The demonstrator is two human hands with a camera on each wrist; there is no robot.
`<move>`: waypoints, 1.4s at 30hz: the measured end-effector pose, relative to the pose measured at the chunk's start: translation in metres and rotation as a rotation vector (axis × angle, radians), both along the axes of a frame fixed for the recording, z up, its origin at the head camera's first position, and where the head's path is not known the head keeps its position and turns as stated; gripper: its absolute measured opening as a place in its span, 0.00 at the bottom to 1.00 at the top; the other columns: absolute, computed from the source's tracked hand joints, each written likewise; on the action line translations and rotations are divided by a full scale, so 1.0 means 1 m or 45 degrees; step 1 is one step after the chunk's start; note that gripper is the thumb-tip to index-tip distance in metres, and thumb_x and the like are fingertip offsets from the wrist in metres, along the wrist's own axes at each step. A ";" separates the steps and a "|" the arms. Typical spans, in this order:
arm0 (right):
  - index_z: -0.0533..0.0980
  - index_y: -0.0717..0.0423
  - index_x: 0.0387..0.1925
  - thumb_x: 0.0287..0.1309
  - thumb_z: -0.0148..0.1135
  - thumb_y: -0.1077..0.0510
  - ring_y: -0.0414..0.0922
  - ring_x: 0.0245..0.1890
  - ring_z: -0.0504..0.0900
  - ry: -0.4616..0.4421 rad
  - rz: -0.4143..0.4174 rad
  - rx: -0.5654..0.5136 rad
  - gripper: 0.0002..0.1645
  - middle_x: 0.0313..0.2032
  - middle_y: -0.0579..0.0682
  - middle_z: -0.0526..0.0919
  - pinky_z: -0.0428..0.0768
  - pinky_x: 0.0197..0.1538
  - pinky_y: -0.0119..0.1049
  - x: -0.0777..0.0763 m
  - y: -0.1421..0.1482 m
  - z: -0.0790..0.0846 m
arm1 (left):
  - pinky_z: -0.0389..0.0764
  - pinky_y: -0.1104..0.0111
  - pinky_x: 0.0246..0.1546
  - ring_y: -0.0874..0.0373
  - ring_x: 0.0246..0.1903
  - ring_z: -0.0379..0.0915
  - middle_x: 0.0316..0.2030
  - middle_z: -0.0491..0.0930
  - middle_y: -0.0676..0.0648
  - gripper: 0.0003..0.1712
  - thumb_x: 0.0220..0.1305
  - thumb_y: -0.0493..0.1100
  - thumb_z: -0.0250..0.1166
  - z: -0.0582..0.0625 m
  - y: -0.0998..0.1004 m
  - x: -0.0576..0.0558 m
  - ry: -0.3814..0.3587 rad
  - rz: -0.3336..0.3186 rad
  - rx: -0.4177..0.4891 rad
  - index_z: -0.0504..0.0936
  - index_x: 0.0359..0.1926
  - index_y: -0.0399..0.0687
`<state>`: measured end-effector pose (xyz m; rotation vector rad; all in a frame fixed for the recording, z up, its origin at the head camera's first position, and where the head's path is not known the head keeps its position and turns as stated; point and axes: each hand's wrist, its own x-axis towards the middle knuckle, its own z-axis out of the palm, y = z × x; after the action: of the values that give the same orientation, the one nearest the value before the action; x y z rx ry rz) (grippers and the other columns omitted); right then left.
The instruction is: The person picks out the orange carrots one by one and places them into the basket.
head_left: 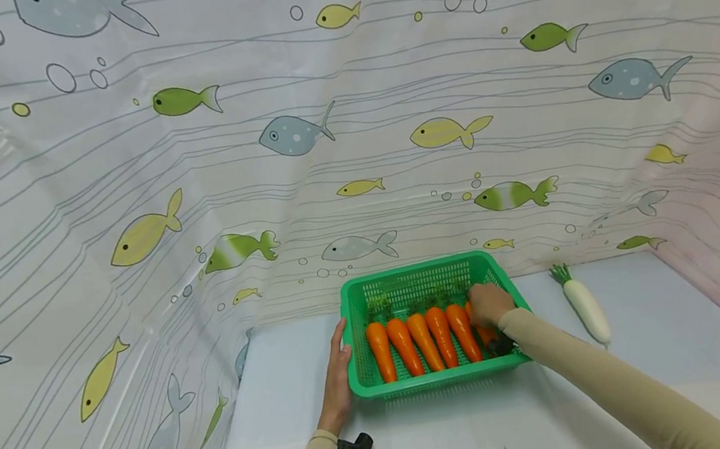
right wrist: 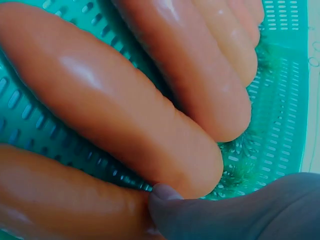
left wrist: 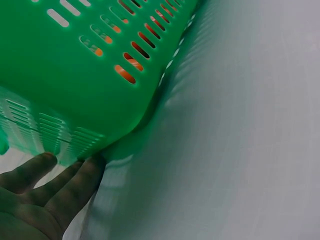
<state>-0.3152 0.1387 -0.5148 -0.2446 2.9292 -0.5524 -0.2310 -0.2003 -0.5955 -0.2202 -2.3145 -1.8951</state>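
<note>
A green plastic basket [head_left: 435, 380] holds several orange carrots [head_left: 421, 341] lying side by side, their green tops toward the far wall. My right hand [head_left: 492, 303] reaches over the basket's right side and grips the rightmost carrot [right wrist: 60, 200] near its top end. In the right wrist view the thumb presses on that carrot, beside the neighbouring one; the other fingers are hidden. My left hand [head_left: 338, 379] rests against the basket's left side, its fingers extended. The left wrist view shows those fingertips [left wrist: 85, 172] touching the basket's lower edge.
A white radish [head_left: 586, 308] with green leaves lies on the white table [head_left: 662, 336], right of the basket. Behind and around the table hangs a fish-patterned curtain [head_left: 394, 174]. A black wrist camera [head_left: 355, 447] sits on the left wrist.
</note>
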 end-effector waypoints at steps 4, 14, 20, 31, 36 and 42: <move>0.77 0.56 0.26 0.63 0.60 0.68 0.48 0.22 0.76 -0.009 -0.009 0.013 0.10 0.23 0.52 0.78 0.74 0.24 0.38 0.001 0.002 0.000 | 0.44 0.30 0.78 0.40 0.84 0.43 0.86 0.47 0.49 0.32 0.85 0.57 0.37 -0.001 0.001 0.000 -0.004 -0.002 -0.011 0.52 0.85 0.71; 0.73 0.54 0.22 0.61 0.55 0.70 0.46 0.20 0.70 -0.047 0.007 -0.055 0.14 0.19 0.49 0.68 0.69 0.22 0.35 -0.004 0.009 0.002 | 0.44 0.30 0.78 0.40 0.84 0.42 0.86 0.47 0.49 0.33 0.85 0.57 0.38 0.003 0.003 -0.002 0.018 -0.011 -0.009 0.51 0.85 0.69; 0.84 0.68 0.42 0.57 0.57 0.68 0.48 0.25 0.74 -0.033 0.029 -0.118 0.14 0.34 0.63 0.85 0.71 0.27 0.39 -0.005 0.014 -0.002 | 0.44 0.30 0.78 0.40 0.84 0.42 0.86 0.47 0.49 0.33 0.85 0.57 0.38 0.000 0.004 0.000 -0.003 -0.008 -0.001 0.51 0.85 0.70; 0.72 0.78 0.68 0.72 0.64 0.60 0.66 0.53 0.86 0.022 0.120 -0.419 0.32 0.64 0.76 0.78 0.88 0.52 0.54 0.002 0.035 0.027 | 0.43 0.30 0.79 0.40 0.85 0.41 0.86 0.46 0.49 0.33 0.85 0.56 0.37 0.003 0.002 0.003 -0.004 0.001 -0.006 0.51 0.85 0.69; 0.73 0.74 0.68 0.75 0.62 0.58 0.61 0.46 0.90 0.045 0.077 -0.600 0.29 0.61 0.73 0.81 0.90 0.42 0.46 0.004 0.060 0.041 | 0.43 0.30 0.78 0.39 0.85 0.41 0.86 0.46 0.48 0.33 0.85 0.57 0.37 0.003 0.002 0.001 -0.006 -0.002 0.002 0.51 0.86 0.69; 0.73 0.73 0.68 0.76 0.61 0.55 0.62 0.51 0.88 0.088 -0.012 -0.559 0.30 0.60 0.74 0.82 0.90 0.45 0.47 0.006 0.104 0.052 | 0.41 0.31 0.79 0.42 0.85 0.38 0.86 0.44 0.51 0.33 0.86 0.58 0.37 0.001 0.000 0.001 -0.027 -0.012 0.007 0.48 0.86 0.70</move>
<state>-0.3088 0.2428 -0.4633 -0.3027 2.8375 -1.2087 -0.2301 -0.2003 -0.5943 -0.2116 -2.3254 -1.9176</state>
